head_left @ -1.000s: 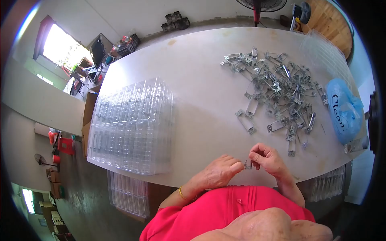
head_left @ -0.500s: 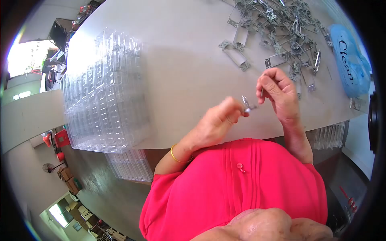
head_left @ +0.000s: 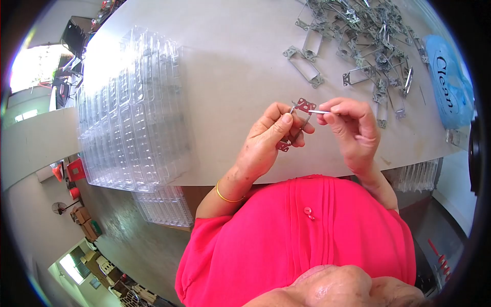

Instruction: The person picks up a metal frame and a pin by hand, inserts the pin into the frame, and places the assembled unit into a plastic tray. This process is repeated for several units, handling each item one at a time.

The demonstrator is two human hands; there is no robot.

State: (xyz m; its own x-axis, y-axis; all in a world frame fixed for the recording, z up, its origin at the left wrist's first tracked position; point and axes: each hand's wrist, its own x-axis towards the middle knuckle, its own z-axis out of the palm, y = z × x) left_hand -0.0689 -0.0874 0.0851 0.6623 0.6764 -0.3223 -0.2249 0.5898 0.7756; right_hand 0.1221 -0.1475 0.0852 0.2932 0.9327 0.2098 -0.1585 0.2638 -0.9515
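Note:
My left hand (head_left: pixel 266 135) is closed on a small metal bracket (head_left: pixel 306 105), whose flat end plates with holes look reddish. Between the thumb and fingers of my right hand (head_left: pixel 354 128) is a thin metal rod (head_left: pixel 320 111), its tip touching or almost touching the bracket's upper plate. Both hands are above the table's near edge, close together. Beyond them lies a heap of similar metal brackets (head_left: pixel 378 46), with one bracket (head_left: pixel 304 66) lying apart at its left side.
Stacked clear plastic trays (head_left: pixel 135 112) stand on the left of the table (head_left: pixel 230 92). A blue bag marked "Clean" (head_left: pixel 446 82) lies at the right edge. More clear trays (head_left: pixel 163 207) are below the table's left side.
My left hand has turned, and the bracket in it is now seen clearly. My right hand has tilted leftward, bringing the rod to the bracket. The view has shifted slightly.

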